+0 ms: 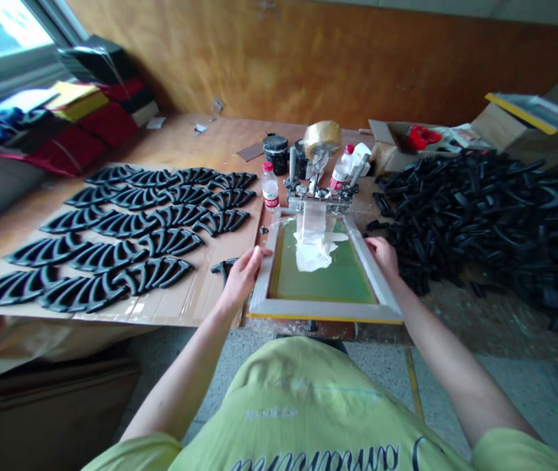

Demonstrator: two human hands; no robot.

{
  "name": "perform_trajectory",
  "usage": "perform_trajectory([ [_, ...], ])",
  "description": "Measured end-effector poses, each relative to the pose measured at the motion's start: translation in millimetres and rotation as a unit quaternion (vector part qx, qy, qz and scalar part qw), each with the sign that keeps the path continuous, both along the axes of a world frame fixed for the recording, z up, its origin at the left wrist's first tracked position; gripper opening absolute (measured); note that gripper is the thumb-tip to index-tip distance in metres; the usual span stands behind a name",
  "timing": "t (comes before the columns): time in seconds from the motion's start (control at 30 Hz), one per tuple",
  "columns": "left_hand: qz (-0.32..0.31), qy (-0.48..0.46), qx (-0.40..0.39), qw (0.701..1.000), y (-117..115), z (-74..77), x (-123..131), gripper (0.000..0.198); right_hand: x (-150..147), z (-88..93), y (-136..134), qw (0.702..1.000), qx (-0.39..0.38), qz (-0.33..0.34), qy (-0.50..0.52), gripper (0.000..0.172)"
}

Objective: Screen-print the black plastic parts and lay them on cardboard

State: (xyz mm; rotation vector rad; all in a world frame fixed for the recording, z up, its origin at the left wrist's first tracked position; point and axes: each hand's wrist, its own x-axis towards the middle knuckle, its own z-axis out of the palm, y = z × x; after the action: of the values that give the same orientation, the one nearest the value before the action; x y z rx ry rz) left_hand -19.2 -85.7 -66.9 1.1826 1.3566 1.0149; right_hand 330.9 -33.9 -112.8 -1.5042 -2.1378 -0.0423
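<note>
A screen printing frame (320,309) with a grey border and green mesh lies in front of me, clamped at its far end to a metal hinge stand (318,200). White ink (314,255) is spread on the far half of the mesh, under a pale squeegee block (314,222). My left hand (245,271) is closed at the frame's left side, fingertips on its edge. My right hand (384,257) grips the opposite side, its fingers partly hidden. Next to my left hand a black curved plastic part (222,268) lies on the cardboard.
Rows of black curved parts (126,216) cover the cardboard on the left. A large heap of similar parts (479,216) fills the right. Behind the frame stand a red-capped bottle (269,186), a black tub (275,154) and a tape roll (322,137). An opened carton (384,147) sits farther back.
</note>
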Motion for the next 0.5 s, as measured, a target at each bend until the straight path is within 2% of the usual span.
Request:
perform_trajectory([
  [0.07,0.001,0.006,-0.062,0.998,-14,-33.1,-1,0.065,-3,17.3,14,0.999,0.0,-0.044,0.025,0.033],
  [0.1,0.005,0.011,-0.082,0.997,-18,-47.5,1,0.069,-12,24.5,21,0.998,-0.005,-0.051,0.034,0.034],
  [0.2,0.024,0.051,-0.1,0.993,-20,-77.1,5,0.071,-59,36.8,34,0.999,-0.039,0.005,0.001,0.059],
  [0.27,0.031,0.083,-0.098,0.991,-18,-85.9,5,0.065,-88,36.2,34,0.995,-0.075,0.046,-0.049,0.053],
  [0.33,0.029,0.106,-0.094,0.989,-15,-90.3,4,0.06,-104,29.6,26,0.986,-0.13,0.068,-0.084,0.034],
  [0.4,0.025,0.12,-0.089,0.988,-14,-94.3,1,0.057,-105,20.3,10,0.975,-0.178,0.093,-0.1,0.015],
  [0.43,0.024,0.124,-0.087,0.988,-14,-96.8,0,0.056,-102,16.3,1,0.97,-0.192,0.11,-0.103,0.011],
  [0.5,0.023,0.124,-0.083,0.989,-14,-103.1,-1,0.056,-90,11.9,-18,0.961,-0.202,0.157,-0.106,0.02],
])
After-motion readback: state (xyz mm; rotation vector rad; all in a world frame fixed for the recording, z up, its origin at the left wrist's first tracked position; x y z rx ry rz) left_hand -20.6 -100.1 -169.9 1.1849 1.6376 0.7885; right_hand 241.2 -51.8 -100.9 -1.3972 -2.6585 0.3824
